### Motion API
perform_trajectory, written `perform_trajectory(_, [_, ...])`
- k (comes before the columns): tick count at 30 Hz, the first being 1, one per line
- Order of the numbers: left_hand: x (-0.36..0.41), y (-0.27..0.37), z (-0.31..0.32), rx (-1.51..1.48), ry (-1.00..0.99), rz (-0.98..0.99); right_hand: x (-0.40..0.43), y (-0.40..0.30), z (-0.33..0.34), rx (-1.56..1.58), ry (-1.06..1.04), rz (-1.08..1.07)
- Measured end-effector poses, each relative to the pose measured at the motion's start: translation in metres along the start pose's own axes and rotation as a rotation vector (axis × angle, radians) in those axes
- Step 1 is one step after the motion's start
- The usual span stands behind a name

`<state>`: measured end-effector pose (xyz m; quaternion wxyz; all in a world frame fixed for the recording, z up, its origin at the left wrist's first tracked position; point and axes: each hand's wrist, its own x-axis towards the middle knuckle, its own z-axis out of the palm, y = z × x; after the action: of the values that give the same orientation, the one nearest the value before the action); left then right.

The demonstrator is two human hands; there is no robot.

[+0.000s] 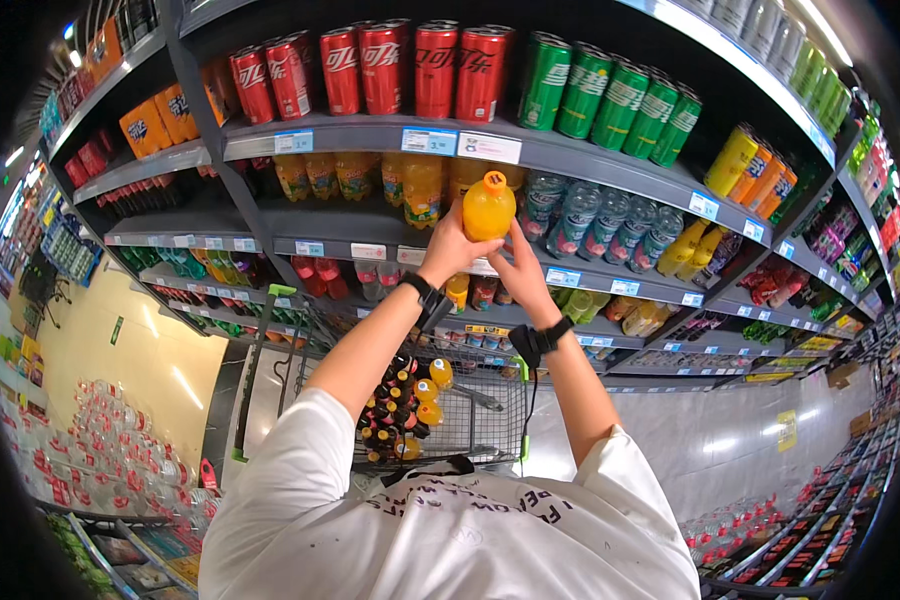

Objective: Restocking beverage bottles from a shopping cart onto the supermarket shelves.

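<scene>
My left hand (450,244) is closed around an orange-drink bottle (489,214) with an orange cap, held upright before the shelf. My right hand (521,266) touches the same bottle low on its right side, the fingers partly hidden behind it. Just behind, more orange-drink bottles (423,196) stand on the middle shelf, with clear bottles with pink-marked labels (574,217) to the right. Below my arms is a wire shopping cart (487,420) that holds several dark bottles (390,409) and orange-drink bottles (426,390).
Above, a shelf edge (360,139) runs under red cans (436,71) and green cans (546,82). Lower shelves hold more drinks. Packs of clear bottles (112,442) are stacked on the left, others (742,525) at the lower right. A green-ended cart handle (259,367) rises left of my arms.
</scene>
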<state>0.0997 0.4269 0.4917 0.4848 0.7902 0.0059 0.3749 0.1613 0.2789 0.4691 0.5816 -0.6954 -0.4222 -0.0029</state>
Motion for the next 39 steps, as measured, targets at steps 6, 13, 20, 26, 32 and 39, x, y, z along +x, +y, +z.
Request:
perform_trajectory(6, [0.023, -0.055, 0.029, 0.04, 0.029, -0.038, 0.016, 0.039, 0.002, 0.024, 0.008, 0.089])
perform_trajectory(13, [0.035, -0.079, 0.048, 0.142, 0.003, -0.161, 0.012, 0.063, -0.002, -0.14, 0.0, 0.187])
perform_trajectory(20, [0.047, -0.067, 0.052, 0.295, -0.123, -0.212, 0.002, 0.083, -0.003, -0.238, -0.004, 0.169])
perform_trajectory(26, [0.044, -0.075, 0.059, 0.544, -0.149, -0.279, 0.003, 0.086, 0.003, -0.259, 0.002, 0.125])
perform_trajectory(32, [0.028, -0.08, 0.042, 0.461, -0.196, -0.267, -0.01, 0.085, 0.009, -0.222, 0.09, -0.004])
perform_trajectory(39, [-0.143, -0.08, -0.011, -0.081, -0.066, -0.423, -0.144, 0.104, 0.054, 0.072, -0.091, 0.375])
